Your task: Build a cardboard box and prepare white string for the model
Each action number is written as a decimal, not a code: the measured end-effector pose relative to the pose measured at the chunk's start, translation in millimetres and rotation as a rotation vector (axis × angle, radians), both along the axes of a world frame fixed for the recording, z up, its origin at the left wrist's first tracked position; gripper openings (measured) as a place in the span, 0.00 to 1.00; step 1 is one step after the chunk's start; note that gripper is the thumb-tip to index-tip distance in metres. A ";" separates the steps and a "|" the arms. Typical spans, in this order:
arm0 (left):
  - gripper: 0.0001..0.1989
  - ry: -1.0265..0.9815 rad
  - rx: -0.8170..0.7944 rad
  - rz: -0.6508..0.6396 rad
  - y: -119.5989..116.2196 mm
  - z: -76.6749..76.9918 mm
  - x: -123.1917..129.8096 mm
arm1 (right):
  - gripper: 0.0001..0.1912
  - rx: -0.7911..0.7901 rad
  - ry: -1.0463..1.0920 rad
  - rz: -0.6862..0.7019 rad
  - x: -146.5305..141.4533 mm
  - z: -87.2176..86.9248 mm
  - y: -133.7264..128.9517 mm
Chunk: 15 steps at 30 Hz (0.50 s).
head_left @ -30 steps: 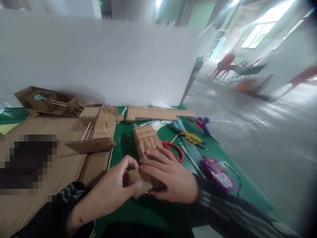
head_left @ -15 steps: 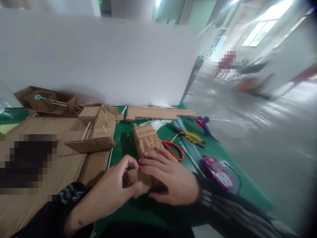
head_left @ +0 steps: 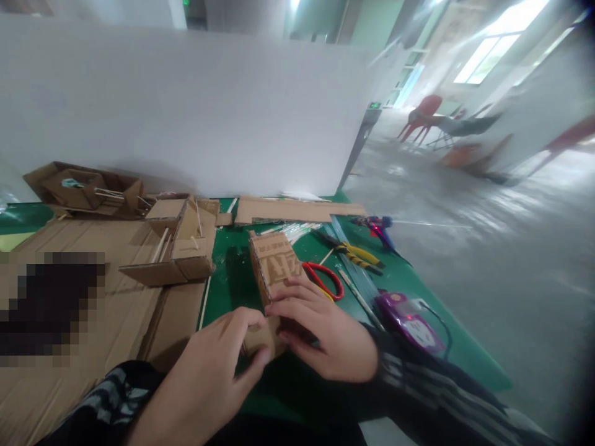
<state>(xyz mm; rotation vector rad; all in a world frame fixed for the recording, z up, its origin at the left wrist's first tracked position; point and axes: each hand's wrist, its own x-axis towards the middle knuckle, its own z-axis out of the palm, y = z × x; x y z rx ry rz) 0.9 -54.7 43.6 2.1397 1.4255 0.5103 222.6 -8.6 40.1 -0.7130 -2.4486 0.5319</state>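
Note:
A small brown cardboard piece point(head_left: 261, 336) lies between my hands near the front of the green table. My left hand point(head_left: 223, 359) grips its left side, thumb in front and fingers behind. My right hand point(head_left: 325, 331) is on its right, fingers curved over the near end of a printed cardboard box point(head_left: 277, 257) and the thumb by the small piece. The two cardboard parts meet under my fingers; whether they are joined is hidden. Red-handled scissors point(head_left: 328, 282) lie just right of the box.
Cardboard models point(head_left: 181, 248) stand at the left on a large cardboard sheet point(head_left: 106, 248). Pliers point(head_left: 356, 257), a glue gun point(head_left: 379, 229), clear sticks and a purple power socket point(head_left: 411, 322) lie at the right. A white panel point(head_left: 195, 111) stands behind the green table point(head_left: 460, 353).
My left hand has shifted slightly down and left, and its grip on the small cardboard piece has changed. My right thumb has moved up against the cardboard. The small piece looks turned.

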 end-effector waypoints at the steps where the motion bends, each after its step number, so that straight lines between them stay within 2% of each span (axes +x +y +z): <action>1: 0.04 0.010 0.051 -0.017 -1.3 -1.4 0.0 | 0.18 0.009 0.015 0.002 0.0 0.5 -0.2; 5: 0.04 0.053 0.306 -0.107 -8.2 -5.2 2.6 | 0.17 0.060 0.081 0.010 -0.4 1.4 -2.1; 8: 0.07 0.139 0.476 -0.158 -14.3 -5.2 5.2 | 0.16 0.110 0.121 0.009 0.0 -0.1 -5.8; 11: 0.12 0.226 0.592 -0.203 -18.9 -3.1 5.8 | 0.15 0.153 0.136 0.001 1.5 -0.9 -10.2; 15: 0.18 0.229 0.728 -0.224 -21.4 5.3 5.5 | 0.13 0.202 0.149 0.006 2.7 -0.7 -15.0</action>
